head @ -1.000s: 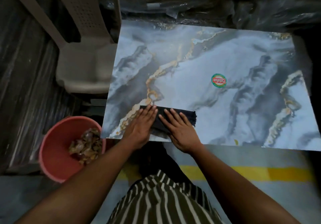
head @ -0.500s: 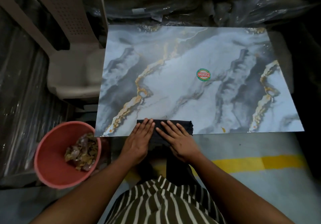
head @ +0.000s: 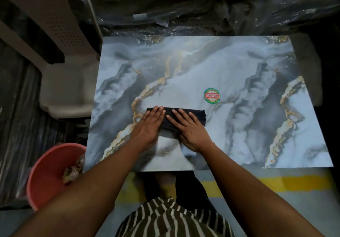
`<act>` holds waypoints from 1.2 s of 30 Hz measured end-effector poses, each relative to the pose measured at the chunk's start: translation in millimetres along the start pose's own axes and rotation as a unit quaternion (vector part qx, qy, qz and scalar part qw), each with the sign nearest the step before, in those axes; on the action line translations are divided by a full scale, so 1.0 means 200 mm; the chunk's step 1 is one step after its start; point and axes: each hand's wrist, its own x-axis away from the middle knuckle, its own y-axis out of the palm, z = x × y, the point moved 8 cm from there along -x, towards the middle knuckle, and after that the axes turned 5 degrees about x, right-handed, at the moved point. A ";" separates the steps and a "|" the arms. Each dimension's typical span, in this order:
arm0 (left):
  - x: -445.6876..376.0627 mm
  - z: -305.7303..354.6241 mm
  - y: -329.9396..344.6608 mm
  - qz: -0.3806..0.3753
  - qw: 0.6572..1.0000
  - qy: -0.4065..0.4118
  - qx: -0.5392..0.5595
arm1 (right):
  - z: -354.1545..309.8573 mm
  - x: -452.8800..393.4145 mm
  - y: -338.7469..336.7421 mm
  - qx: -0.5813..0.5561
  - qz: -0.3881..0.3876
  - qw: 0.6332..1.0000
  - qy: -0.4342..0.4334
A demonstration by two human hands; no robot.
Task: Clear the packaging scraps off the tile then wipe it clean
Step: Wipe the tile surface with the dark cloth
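A large marbled grey, white and gold tile (head: 239,67) lies flat in front of me. A folded black cloth (head: 195,115) rests on its near middle. My left hand (head: 149,126) and my right hand (head: 189,128) both press flat on the cloth, side by side, fingers stretched forward. A round red and green sticker (head: 212,96) sits on the tile just beyond the cloth to the right. A pink bucket (head: 46,174) at the tile's near left corner holds crumpled packaging scraps (head: 71,170).
A beige plastic chair (head: 60,67) stands against the tile's left edge. Dark plastic sheeting (head: 202,12) lies beyond the far edge. A yellow stripe (head: 287,181) runs across the grey floor below the near edge. My striped garment fills the bottom centre.
Both hands have pushed the black cloth forward, from the tile's near edge up to its middle, close to the sticker.
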 end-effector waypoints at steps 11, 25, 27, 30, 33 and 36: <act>-1.01 -0.21 -0.29 -0.007 0.999 -0.033 0.007 | 0.76 -0.72 -0.19 0.017 0.041 0.999 0.010; -1.86 -0.40 -0.66 -0.014 0.999 -0.028 -0.005 | 1.34 -1.41 -0.36 -0.012 0.002 1.000 0.004; -1.84 -0.41 -0.64 -0.012 0.999 -0.030 -0.005 | 1.34 -1.40 -0.37 -0.007 -0.004 1.000 -0.004; -1.76 -0.37 -0.63 0.002 1.000 -0.026 -0.004 | 1.31 -1.35 -0.35 0.007 -0.008 1.000 -0.014; -1.61 -0.30 -0.58 0.016 1.000 -0.020 0.013 | 1.22 -1.23 -0.32 0.015 0.000 1.000 -0.025; -1.42 -0.22 -0.50 0.032 0.999 -0.012 0.011 | 1.10 -1.05 -0.28 0.028 0.019 0.999 -0.019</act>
